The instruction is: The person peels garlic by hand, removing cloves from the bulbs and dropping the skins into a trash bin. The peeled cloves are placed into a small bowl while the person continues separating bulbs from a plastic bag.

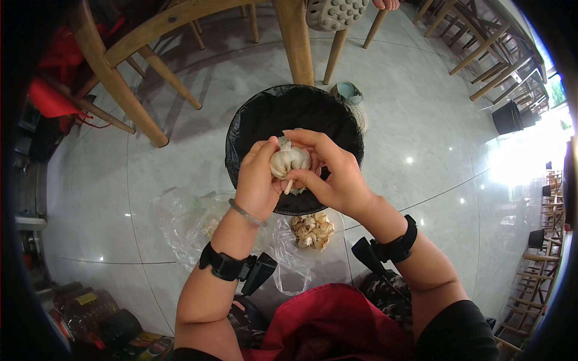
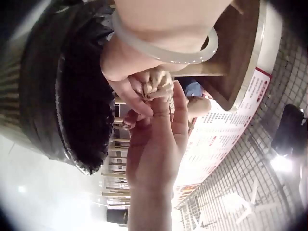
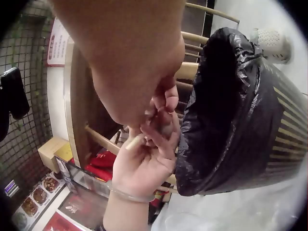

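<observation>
A whitish garlic bulb point(image 1: 290, 161) is held between both hands over a bin point(image 1: 242, 120) lined with a black bag. My left hand point(image 1: 256, 174), with a bangle at its wrist, grips the bulb from the left, thumb along its upper side. From the right, my right hand point(image 1: 340, 174) curls round it, its thumb pressing low on the bulb near the pale stalk point(image 1: 288, 187). In the left wrist view the garlic's ridged cloves point(image 2: 156, 84) show between the hands. Fingers hide most of the bulb in the right wrist view.
Garlic cloves point(image 1: 313, 230) lie heaped in front of the bin, beside a clear plastic bag point(image 1: 186, 225) on the tiled floor. A wooden chair point(image 1: 129, 78) stands at left. Behind the bin are a table leg point(image 1: 296, 48) and another person's shoe point(image 1: 358, 111).
</observation>
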A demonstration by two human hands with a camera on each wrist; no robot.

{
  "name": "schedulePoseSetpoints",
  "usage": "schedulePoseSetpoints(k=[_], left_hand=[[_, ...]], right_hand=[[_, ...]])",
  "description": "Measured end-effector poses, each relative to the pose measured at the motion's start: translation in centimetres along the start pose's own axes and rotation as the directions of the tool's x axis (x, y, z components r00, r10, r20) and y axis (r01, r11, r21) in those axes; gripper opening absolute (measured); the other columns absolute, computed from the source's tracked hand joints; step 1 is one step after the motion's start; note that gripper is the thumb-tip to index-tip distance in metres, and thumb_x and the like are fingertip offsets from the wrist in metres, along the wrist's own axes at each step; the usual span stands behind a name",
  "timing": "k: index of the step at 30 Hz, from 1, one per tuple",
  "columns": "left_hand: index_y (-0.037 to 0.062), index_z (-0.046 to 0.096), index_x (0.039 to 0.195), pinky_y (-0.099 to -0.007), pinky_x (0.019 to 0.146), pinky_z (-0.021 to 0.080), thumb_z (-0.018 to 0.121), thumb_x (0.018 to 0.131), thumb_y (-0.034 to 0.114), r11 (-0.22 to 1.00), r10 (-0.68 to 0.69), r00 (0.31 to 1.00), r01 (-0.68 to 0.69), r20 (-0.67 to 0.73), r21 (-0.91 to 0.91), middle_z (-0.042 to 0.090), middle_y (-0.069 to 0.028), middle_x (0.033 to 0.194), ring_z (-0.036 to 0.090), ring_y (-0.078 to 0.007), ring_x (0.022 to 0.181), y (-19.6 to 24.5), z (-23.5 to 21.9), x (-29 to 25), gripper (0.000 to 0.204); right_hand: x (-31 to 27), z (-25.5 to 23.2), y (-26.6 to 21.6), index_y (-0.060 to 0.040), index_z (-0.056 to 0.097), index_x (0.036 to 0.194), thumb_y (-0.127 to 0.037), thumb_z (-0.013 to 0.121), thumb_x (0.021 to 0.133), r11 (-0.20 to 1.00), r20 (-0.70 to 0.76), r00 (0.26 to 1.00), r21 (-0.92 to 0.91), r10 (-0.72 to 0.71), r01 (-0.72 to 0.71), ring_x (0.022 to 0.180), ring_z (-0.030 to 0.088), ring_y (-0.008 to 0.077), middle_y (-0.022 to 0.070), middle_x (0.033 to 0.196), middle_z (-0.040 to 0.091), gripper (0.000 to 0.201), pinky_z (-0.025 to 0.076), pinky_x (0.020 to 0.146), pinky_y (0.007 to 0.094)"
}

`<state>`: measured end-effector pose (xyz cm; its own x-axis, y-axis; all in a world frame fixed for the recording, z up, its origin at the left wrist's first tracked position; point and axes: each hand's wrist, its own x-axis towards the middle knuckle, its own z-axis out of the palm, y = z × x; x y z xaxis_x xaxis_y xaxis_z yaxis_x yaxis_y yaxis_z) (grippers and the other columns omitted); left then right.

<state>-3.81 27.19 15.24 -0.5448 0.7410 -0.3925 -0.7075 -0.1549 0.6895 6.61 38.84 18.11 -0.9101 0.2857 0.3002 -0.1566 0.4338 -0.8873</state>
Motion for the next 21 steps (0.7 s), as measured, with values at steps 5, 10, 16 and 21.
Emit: schedulePoseSetpoints(k=[5, 10, 16, 21], left_hand=[[0.0048, 0.049, 0.116, -0.0305, 0.079, 0.051, 0.044, 0.092, 0.007, 1.0, -0.007, 1.0, 0.007, 0.011, 0.023, 0.059, -0.0072, 0.109, 0.061, -0.0182, 0.093, -0.6, -1.2, 0.6, 0.024], [0.0025, 0.039, 0.13, -0.0322, 0.098, 0.041, 0.048, 0.085, -0.004, 0.942, -0.016, 0.976, -0.058, 0.216, 0.329, 0.051, -0.0076, 0.121, 0.053, -0.0168, 0.109, 0.8, 0.3, -0.5, 0.046], [0.0069, 0.04, 0.131, -0.0275, 0.087, 0.047, 0.053, 0.092, 0.013, 0.927, 0.079, 0.966, -0.162, 0.247, 0.337, 0.052, -0.0055, 0.118, 0.055, -0.0125, 0.102, 0.0, 1.2, -0.6, 0.041], [0.0027, 0.037, 0.133, -0.0254, 0.082, 0.05, 0.055, 0.092, 0.015, 0.836, 0.307, 0.92, -0.382, 0.242, 0.393, 0.054, -0.0077, 0.117, 0.056, -0.0132, 0.101, -0.6, 1.0, -0.4, 0.046]], right_hand=[[0.2, 0.7, 0.0, -0.0052, 0.047, 0.123, -0.001, 0.062, 0.082, 0.973, -0.086, 0.988, 0.202, 0.128, -0.108, 0.082, 0.06, 0.0145, 0.0095, 0.1, 0.053, 0.044, 0.05, 0.066, 0.0275], [0.6, 0.0, 0.0, 0.0014, 0.049, 0.112, -0.003, 0.064, 0.083, 0.787, -0.041, 0.928, 0.544, 0.371, -0.291, 0.073, 0.061, 0.0114, 0.0095, 0.101, 0.052, 0.033, 0.053, 0.057, 0.0215], [1.1, -0.1, 0.0, 0.0033, 0.054, 0.106, -0.007, 0.066, 0.083, 0.782, -0.145, 0.879, 0.537, 0.455, -0.316, 0.069, 0.062, 0.0106, 0.009, 0.096, 0.057, 0.028, 0.052, 0.054, 0.0227], [1.4, -1.5, 0.2, 0.0034, 0.06, 0.099, -0.01, 0.063, 0.086, 0.742, -0.041, 0.883, 0.56, 0.468, -0.367, 0.057, 0.059, 0.0089, 0.0062, 0.08, 0.061, 0.019, 0.049, 0.05, 0.0203]])
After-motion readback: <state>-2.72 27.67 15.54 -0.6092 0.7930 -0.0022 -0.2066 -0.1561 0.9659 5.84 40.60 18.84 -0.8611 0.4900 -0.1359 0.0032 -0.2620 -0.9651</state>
